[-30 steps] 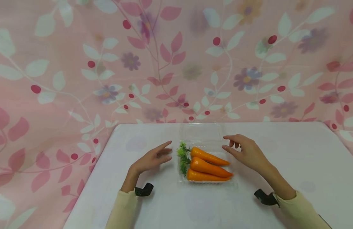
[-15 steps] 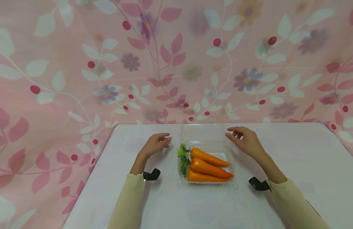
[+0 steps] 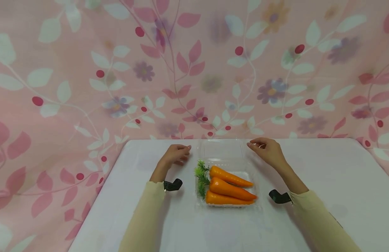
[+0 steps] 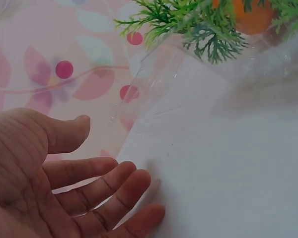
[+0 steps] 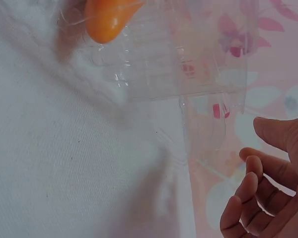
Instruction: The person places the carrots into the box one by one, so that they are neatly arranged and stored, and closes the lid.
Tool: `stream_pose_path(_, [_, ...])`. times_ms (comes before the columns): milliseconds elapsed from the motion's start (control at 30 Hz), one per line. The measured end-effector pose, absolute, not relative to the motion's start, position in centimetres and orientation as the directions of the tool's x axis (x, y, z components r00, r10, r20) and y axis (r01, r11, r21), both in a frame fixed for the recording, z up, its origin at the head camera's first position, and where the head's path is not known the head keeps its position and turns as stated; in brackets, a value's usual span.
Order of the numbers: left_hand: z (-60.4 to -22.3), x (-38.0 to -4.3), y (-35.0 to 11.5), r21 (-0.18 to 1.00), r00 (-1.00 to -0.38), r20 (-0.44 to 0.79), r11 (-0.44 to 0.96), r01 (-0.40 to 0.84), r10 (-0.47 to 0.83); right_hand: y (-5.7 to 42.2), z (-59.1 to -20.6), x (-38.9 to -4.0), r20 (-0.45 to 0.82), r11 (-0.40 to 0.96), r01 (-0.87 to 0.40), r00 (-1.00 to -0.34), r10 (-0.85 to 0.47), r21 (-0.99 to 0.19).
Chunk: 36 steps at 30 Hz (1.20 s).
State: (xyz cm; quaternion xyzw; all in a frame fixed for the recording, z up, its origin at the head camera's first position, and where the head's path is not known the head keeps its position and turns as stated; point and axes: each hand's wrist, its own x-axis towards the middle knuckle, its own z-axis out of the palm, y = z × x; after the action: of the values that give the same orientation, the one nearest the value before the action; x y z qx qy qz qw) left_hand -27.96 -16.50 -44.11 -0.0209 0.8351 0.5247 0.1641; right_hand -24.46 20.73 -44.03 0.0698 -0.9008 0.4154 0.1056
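Note:
A clear plastic clamshell box (image 3: 246, 175) sits on the table with its lid (image 3: 223, 149) folded back toward the wall. Inside lie three orange carrots (image 3: 233, 189), tips pointing right, with feathery green tops (image 3: 200, 179) at the left. My left hand (image 3: 175, 154) hovers just left of the lid, its thumb and fingers apart in the left wrist view. Across from it, my right hand (image 3: 269, 151) is held beside the lid's right edge, fingers loosely bent. In the right wrist view, a gap shows between the right fingers and the clear lid (image 5: 213, 74). Both hands hold nothing.
A white cloth covers the table (image 3: 213, 231). Behind its far edge hangs a pink floral backdrop (image 3: 194, 70), close past the raised lid. Black wrist cameras (image 3: 173, 184) are strapped on both wrists, below the sleeve-free hands.
Both hands have moved forward, from beside the box's base to beside its lid. The left hand has also shifted right. The carrots and box stay in place; the head view has tilted slightly up.

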Motion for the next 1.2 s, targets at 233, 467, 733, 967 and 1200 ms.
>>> stream_pose_path(233, [-44.4, -28.3, -15.7, 0.880, -0.939, -0.328, 0.395, -0.262, 0.107, 21.0, -44.6, -25.0, 0.169, 0.670, -0.129, -0.986, -0.005, -0.731])
stream_pose_path(467, [-44.8, -29.2, -15.5, 0.895, -0.929, -0.346, 0.344, -0.284, 0.133, 21.4, -44.9, -25.7, -0.034, 0.649, 0.029, -0.999, 0.005, -0.760])
stream_pose_path(733, [-45.7, -29.3, -14.8, 0.916, -0.952, -0.296, 0.306, -0.259, 0.080, 21.1, -45.4, -26.0, -0.089, 0.629, 0.066, -0.996, -0.004, -0.775])
stream_pose_path(967, [-46.2, -29.3, -14.2, 0.937, -0.968, -0.246, 0.272, -0.221, 0.059, 20.9, -45.7, -26.0, -0.081, 0.629, 0.062, -0.997, -0.002, -0.775])
stream_pose_path(1200, [-46.0, -29.3, -13.7, 0.941, -0.966, -0.256, 0.239, -0.238, 0.044, 20.5, -45.2, -26.1, -0.050, 0.615, 0.032, -0.999, -0.012, -0.788])
